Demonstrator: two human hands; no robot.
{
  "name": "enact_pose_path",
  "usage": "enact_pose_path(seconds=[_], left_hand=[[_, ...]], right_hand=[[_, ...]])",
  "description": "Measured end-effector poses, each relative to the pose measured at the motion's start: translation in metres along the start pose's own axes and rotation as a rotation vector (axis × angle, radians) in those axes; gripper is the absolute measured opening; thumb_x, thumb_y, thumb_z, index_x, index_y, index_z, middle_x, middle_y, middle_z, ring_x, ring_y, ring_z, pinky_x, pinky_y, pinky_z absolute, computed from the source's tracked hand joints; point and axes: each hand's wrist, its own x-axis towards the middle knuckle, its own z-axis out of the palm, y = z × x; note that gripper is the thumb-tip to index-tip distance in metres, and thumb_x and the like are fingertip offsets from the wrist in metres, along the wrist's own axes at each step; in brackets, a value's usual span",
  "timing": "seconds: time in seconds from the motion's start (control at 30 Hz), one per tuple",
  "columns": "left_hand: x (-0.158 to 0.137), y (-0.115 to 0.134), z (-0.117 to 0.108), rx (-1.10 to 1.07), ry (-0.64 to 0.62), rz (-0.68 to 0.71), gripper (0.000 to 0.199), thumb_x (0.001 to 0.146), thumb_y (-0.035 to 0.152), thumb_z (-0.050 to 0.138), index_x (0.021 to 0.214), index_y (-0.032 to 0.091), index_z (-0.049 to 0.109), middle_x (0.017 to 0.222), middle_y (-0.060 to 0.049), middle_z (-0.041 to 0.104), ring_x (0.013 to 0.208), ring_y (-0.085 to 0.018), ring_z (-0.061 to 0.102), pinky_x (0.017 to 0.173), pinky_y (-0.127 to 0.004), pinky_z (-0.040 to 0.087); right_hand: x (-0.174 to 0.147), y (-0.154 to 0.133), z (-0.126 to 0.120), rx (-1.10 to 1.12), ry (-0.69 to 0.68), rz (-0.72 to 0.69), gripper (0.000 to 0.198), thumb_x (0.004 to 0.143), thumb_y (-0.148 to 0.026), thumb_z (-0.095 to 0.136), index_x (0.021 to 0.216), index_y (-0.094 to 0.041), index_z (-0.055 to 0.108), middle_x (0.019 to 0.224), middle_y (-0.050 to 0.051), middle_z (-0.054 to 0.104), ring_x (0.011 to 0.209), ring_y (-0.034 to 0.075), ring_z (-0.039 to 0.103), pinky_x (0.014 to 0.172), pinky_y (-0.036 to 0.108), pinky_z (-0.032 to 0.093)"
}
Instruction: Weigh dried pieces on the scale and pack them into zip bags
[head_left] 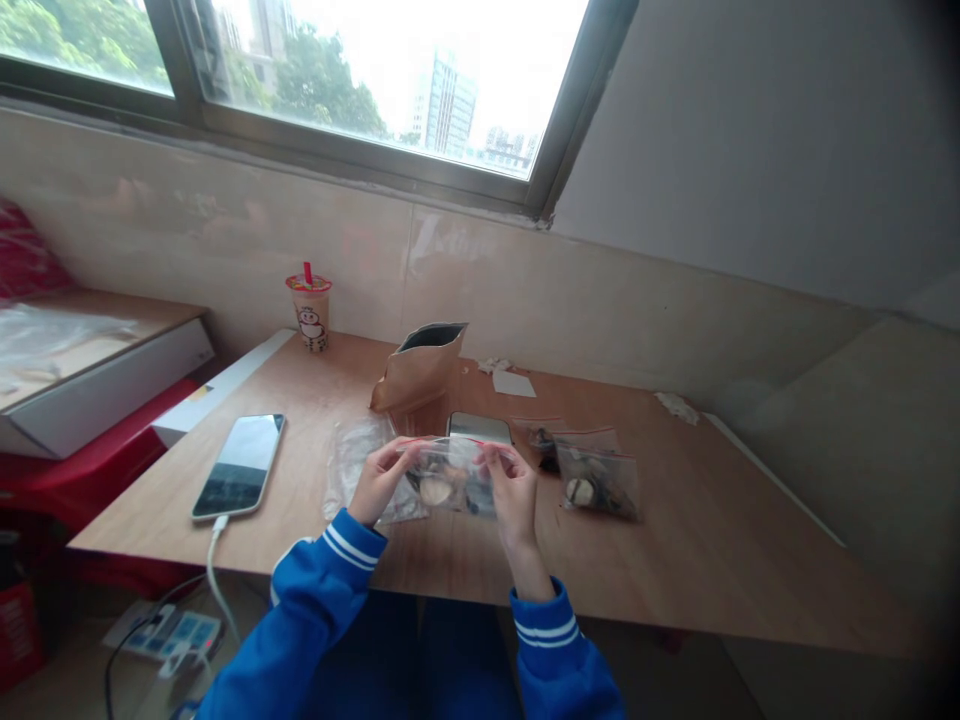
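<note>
A clear zip bag (pixel 454 488) with a red seal strip hangs between my two hands above the table's front part. Inside it are a pale round slice and darker dried pieces. My left hand (pixel 381 480) pinches the top edge at its left end. At the other end, my right hand (pixel 511 485) grips the same edge between thumb and fingers. Under and left of my left hand lies a stack of clear plastic bags (pixel 346 462). To the right rests a filled zip bag (pixel 600 485) with similar contents, overlapping other filled bags behind it.
An open brown paper pouch (pixel 424 370) stands behind the bags, beside a silver-topped flat object (pixel 480 428). A phone (pixel 241 468) lies at left with a white cable (pixel 214 560) running off the front edge. A drink cup (pixel 310 315) stands back left, near a white paper (pixel 514 384) farther right.
</note>
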Motion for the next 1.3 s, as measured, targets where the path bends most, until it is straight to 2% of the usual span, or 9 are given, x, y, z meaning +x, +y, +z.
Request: enact_pose_path(seconds=[0.13, 0.27, 0.33, 0.5, 0.57, 0.7, 0.93, 1.07, 1.3], left_hand=[[0.011, 0.025, 0.003, 0.161, 0.016, 0.129, 0.035, 0.083, 0.05, 0.058, 0.079, 0.018, 0.072, 0.081, -0.007, 0.072, 0.077, -0.022, 0.065, 0.074, -0.033, 0.051], [0.022, 0.063, 0.022, 0.518, -0.325, 0.403, 0.023, 0.076, 0.046, 0.068, 0.072, 0.023, 0.068, 0.075, -0.005, 0.067, 0.07, -0.02, 0.06, 0.075, -0.032, 0.047], [0.027, 0.069, 0.029, 0.644, -0.334, 0.46, 0.024, 0.084, 0.044, 0.058, 0.073, 0.023, 0.066, 0.074, -0.005, 0.066, 0.069, -0.019, 0.058, 0.073, -0.03, 0.044], [0.028, 0.027, 0.014, 0.699, -0.282, 0.342, 0.032, 0.089, 0.046, 0.049, 0.072, 0.023, 0.062, 0.064, -0.002, 0.061, 0.056, -0.015, 0.054, 0.056, -0.024, 0.038], [0.023, 0.005, 0.005, 0.581, -0.183, 0.255, 0.036, 0.093, 0.045, 0.042, 0.075, 0.022, 0.062, 0.065, -0.002, 0.063, 0.058, -0.015, 0.057, 0.058, -0.024, 0.04], [0.017, -0.021, -0.002, 0.356, -0.169, 0.12, 0.042, 0.091, 0.049, 0.044, 0.072, 0.018, 0.064, 0.067, -0.003, 0.065, 0.063, -0.016, 0.059, 0.06, -0.025, 0.043], [0.017, -0.044, 0.0, 0.135, -0.011, -0.006, 0.046, 0.081, 0.06, 0.055, 0.079, 0.016, 0.066, 0.071, -0.003, 0.065, 0.068, -0.017, 0.059, 0.061, -0.027, 0.047], [0.015, -0.048, -0.006, 0.034, 0.082, -0.063, 0.048, 0.072, 0.062, 0.064, 0.086, 0.016, 0.065, 0.075, -0.002, 0.064, 0.067, -0.015, 0.058, 0.057, -0.024, 0.047], [0.014, -0.051, -0.007, 0.023, 0.077, -0.055, 0.042, 0.069, 0.054, 0.071, 0.084, 0.015, 0.066, 0.082, -0.005, 0.067, 0.07, -0.016, 0.063, 0.06, -0.025, 0.051]], right_hand=[[-0.003, 0.014, 0.002, 0.008, -0.006, -0.011, 0.039, 0.08, -0.052, 0.064, 0.087, -0.015, 0.073, 0.075, 0.008, 0.073, 0.062, 0.017, 0.061, 0.065, 0.03, 0.05], [-0.005, 0.03, 0.006, -0.001, 0.006, -0.003, 0.04, 0.08, -0.052, 0.062, 0.091, -0.015, 0.074, 0.089, 0.01, 0.075, 0.082, 0.024, 0.068, 0.076, 0.035, 0.052], [-0.009, 0.032, 0.004, -0.016, 0.047, 0.003, 0.044, 0.081, -0.056, 0.06, 0.09, -0.015, 0.073, 0.088, 0.009, 0.075, 0.081, 0.024, 0.068, 0.075, 0.034, 0.053], [-0.021, 0.022, -0.013, -0.153, 0.057, 0.008, 0.053, 0.087, -0.062, 0.046, 0.087, -0.016, 0.071, 0.076, 0.008, 0.074, 0.072, 0.025, 0.069, 0.068, 0.033, 0.052], [-0.022, 0.022, -0.022, -0.225, 0.06, -0.011, 0.056, 0.088, -0.064, 0.042, 0.082, -0.017, 0.071, 0.072, 0.008, 0.074, 0.069, 0.026, 0.069, 0.067, 0.033, 0.051], [-0.012, 0.034, -0.034, -0.309, 0.061, -0.041, 0.056, 0.088, -0.066, 0.04, 0.076, -0.018, 0.067, 0.063, 0.007, 0.071, 0.061, 0.025, 0.067, 0.064, 0.034, 0.05], [-0.005, 0.051, -0.034, -0.178, -0.041, -0.087, 0.041, 0.088, -0.058, 0.048, 0.094, -0.019, 0.058, 0.072, 0.004, 0.072, 0.071, 0.021, 0.067, 0.073, 0.033, 0.05], [-0.017, 0.057, -0.034, -0.176, 0.019, -0.073, 0.037, 0.084, -0.052, 0.058, 0.094, -0.017, 0.062, 0.084, 0.006, 0.073, 0.081, 0.021, 0.067, 0.077, 0.033, 0.051], [-0.022, 0.058, -0.032, -0.103, 0.102, -0.022, 0.039, 0.088, -0.052, 0.051, 0.094, -0.016, 0.066, 0.094, 0.009, 0.073, 0.09, 0.023, 0.067, 0.085, 0.036, 0.051]])
